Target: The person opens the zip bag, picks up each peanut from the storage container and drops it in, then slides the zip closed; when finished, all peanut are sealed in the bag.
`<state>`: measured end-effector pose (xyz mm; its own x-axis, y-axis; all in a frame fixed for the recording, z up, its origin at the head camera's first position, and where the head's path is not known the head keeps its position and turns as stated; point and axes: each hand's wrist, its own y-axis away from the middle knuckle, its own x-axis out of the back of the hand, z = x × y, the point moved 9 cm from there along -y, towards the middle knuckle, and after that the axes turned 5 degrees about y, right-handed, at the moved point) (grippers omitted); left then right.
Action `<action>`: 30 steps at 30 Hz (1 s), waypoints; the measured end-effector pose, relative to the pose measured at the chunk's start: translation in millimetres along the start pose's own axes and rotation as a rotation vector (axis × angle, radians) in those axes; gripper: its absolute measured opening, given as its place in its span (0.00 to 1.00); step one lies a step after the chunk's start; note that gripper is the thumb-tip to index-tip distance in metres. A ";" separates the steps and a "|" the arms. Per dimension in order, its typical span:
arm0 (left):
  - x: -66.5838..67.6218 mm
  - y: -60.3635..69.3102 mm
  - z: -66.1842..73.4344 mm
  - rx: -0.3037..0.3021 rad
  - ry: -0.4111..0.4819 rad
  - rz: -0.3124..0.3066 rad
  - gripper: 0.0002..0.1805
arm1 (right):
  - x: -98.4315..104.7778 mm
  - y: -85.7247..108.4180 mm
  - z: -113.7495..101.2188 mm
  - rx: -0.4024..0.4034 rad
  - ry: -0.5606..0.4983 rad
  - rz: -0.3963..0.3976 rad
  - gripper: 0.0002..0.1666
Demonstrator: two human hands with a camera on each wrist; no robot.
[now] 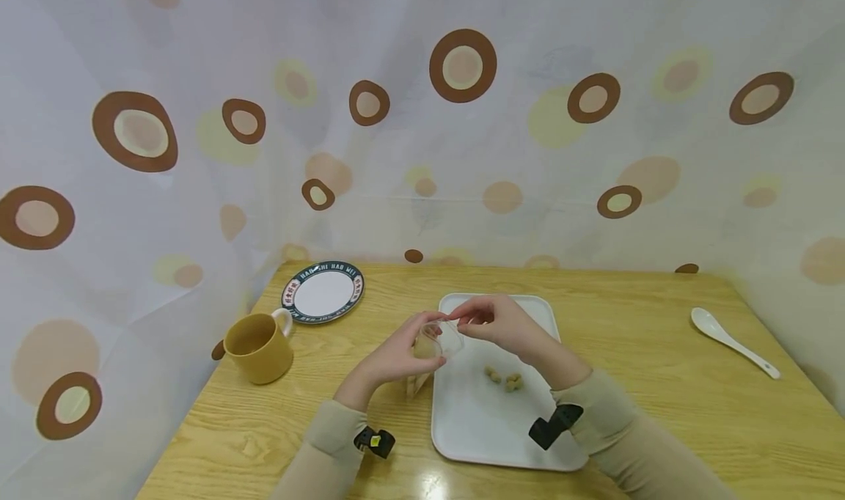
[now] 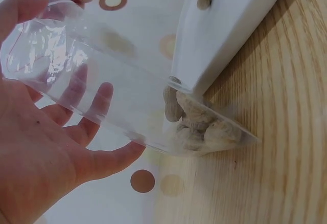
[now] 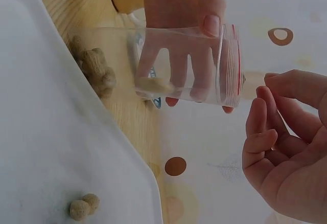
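Note:
My left hand [image 1: 399,350] holds a clear zip-top bag [image 3: 179,65] near its mouth, thumb on one side and fingers spread along the other. The bag hangs beside the tray's left edge, its mouth spread apart. Several peanuts in their shells [image 2: 196,124] lie at the bottom of the bag. Higher inside it is one blurred peanut [image 3: 153,85]. Just off the mouth is my right hand [image 3: 288,142], fingers loosely bent, with nothing visible between thumb and fingertips. A few more peanuts [image 1: 513,382] lie on the white tray [image 1: 488,434] below the right hand.
A yellow mug [image 1: 259,350] stands at the left of the wooden table [image 1: 634,353], in front of a plate with a dark patterned rim [image 1: 323,317]. At the far right lies a white spoon [image 1: 733,341]. A dotted curtain [image 1: 422,141] closes off the back and sides.

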<state>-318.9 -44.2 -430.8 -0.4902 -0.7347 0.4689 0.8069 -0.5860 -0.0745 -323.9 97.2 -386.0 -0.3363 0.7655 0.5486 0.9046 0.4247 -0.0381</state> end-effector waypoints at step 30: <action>-0.2 0.4 2.0 -0.027 0.003 -0.015 0.36 | 21.3 32.3 70.7 -0.096 0.066 -0.027 0.15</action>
<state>-317.8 -43.6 -429.2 -0.5035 -0.7268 0.4671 0.7903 -0.6059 -0.0909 -320.4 161.4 -434.6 -0.3457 0.7194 0.6024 0.9174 0.3940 0.0558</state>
